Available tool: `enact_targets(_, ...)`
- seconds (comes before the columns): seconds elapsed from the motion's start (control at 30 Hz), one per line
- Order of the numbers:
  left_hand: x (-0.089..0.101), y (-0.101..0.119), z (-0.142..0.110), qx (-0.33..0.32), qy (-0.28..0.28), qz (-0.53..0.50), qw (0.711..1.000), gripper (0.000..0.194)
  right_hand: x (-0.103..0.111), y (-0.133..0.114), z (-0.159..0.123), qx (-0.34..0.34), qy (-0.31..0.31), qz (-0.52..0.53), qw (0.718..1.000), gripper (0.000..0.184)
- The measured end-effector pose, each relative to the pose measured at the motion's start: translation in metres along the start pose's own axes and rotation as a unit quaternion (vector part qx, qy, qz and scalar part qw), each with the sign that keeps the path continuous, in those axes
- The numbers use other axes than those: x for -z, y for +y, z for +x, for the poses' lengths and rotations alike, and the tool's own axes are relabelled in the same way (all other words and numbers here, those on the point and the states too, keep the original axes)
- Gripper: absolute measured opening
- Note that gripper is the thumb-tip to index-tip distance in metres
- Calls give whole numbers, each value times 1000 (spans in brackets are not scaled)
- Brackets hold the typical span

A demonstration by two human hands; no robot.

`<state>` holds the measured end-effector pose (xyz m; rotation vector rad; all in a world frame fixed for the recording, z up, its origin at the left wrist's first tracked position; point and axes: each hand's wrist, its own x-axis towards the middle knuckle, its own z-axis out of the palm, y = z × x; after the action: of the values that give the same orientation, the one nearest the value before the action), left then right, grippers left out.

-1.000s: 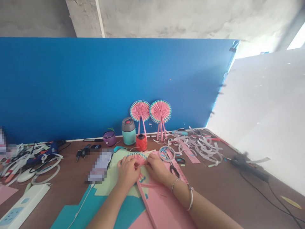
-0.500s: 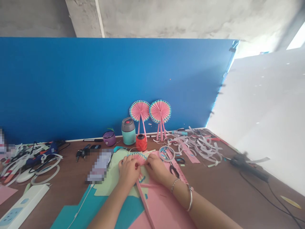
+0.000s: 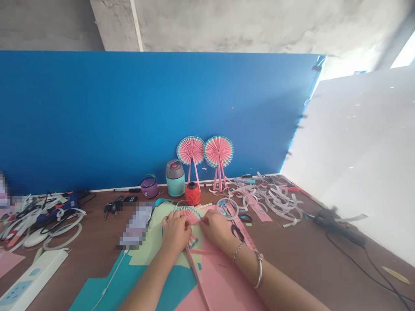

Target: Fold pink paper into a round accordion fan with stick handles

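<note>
A pleated pink paper fan (image 3: 187, 212) with a blue-and-white zigzag edge lies on the paper sheets in front of me. My left hand (image 3: 177, 232) grips it near its centre, covering much of its left side. Just right of the fan's middle, my right hand (image 3: 214, 226) has thumb and forefinger pinched together; what lies between them is too small to make out. A long folded pink paper strip (image 3: 197, 276) runs from below my left hand toward the front edge. Under both hands are a pale green sheet (image 3: 142, 255) and a pink sheet (image 3: 227, 280).
Two finished-looking pink fans (image 3: 218, 151) lean on the blue partition (image 3: 97, 121). Before them stand a teal jar (image 3: 175, 183) and a red thread spool (image 3: 193, 194). Scissors (image 3: 238, 233), a tape roll (image 3: 227, 209) and curled white strips (image 3: 275, 198) lie to the right. A power strip (image 3: 32, 278) sits left.
My right hand has drawn slightly to the right, away from the fan's centre, uncovering more of the fan's right side. My left hand stays on the fan.
</note>
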<state>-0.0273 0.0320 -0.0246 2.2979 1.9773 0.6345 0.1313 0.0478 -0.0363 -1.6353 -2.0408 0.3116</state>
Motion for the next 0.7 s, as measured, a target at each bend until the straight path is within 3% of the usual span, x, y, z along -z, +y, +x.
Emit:
enact_targets(0.13, 0, -3, 0, 6, 0, 0, 1000, 12, 6, 5, 1, -3, 7, 1, 1000, 13)
enact_targets(0.3, -1, -4, 0, 5, -3, 5, 1000, 12, 1, 5, -2, 101, 42, 43, 993, 26)
enact_targets(0.43, -1, -4, 0, 7, -8, 8, 1000, 11, -6, 4, -4, 164, 41, 34, 985, 25)
enact_targets(0.7, 0, -3, 0, 10, -8, 1, 1000, 11, -7, 4, -3, 164, 43, -56, 984, 14)
